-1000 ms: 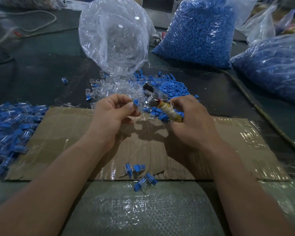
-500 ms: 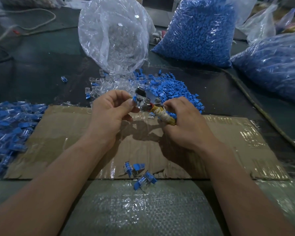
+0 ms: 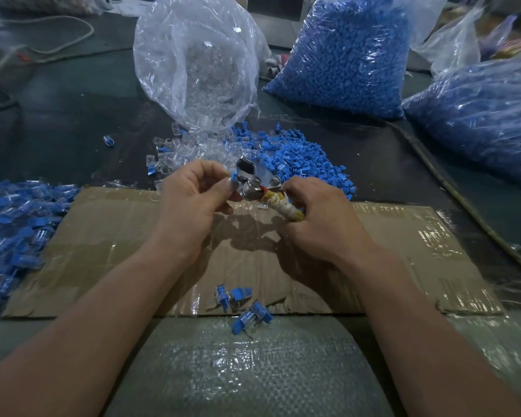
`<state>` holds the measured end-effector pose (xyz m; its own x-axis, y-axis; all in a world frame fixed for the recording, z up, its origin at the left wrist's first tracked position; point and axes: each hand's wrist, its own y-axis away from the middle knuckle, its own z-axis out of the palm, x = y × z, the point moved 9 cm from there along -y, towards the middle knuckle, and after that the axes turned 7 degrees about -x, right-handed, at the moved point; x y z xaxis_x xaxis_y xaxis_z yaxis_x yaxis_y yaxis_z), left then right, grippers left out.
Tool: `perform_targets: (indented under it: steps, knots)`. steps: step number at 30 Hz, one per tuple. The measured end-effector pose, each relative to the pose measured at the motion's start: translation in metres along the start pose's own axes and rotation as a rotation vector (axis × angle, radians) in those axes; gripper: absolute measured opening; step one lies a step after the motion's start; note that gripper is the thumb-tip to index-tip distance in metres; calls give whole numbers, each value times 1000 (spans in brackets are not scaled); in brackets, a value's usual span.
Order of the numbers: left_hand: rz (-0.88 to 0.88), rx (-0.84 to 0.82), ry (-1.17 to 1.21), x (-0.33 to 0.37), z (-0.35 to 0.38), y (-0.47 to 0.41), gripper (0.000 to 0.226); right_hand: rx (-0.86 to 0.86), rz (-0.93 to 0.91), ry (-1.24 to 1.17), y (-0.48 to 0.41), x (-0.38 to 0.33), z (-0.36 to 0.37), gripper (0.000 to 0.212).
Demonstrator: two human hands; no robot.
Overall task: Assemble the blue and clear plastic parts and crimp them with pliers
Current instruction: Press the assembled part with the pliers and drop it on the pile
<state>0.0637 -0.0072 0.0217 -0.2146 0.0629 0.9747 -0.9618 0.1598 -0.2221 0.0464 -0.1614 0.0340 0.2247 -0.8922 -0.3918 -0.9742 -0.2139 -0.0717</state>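
Observation:
My left hand (image 3: 194, 200) pinches a small blue and clear plastic part (image 3: 234, 177) between thumb and fingertips, above the far edge of the cardboard sheet (image 3: 403, 254). My right hand (image 3: 319, 219) grips the wrapped yellow handles of the metal pliers (image 3: 254, 179). The pliers' shiny jaws sit right against the part. Loose blue parts (image 3: 301, 159) and clear parts (image 3: 187, 152) lie heaped just behind my hands.
Three assembled blue and clear pieces (image 3: 241, 302) lie at the cardboard's near edge. A pile of assembled pieces (image 3: 12, 224) covers the left. An open clear bag (image 3: 196, 64) and two bags of blue parts (image 3: 346, 55) stand behind. A cable (image 3: 451, 191) runs along the right.
My right hand brought the pliers up and left to the part in my left hand. The jaws now meet the part; one second ago the pliers were lower and apart from it.

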Motion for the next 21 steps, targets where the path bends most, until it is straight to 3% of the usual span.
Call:
perform_targets:
  steps: [21]
  knots:
    - [8, 47, -83, 5, -4, 4, 21, 21, 0, 15, 1, -5, -1, 18]
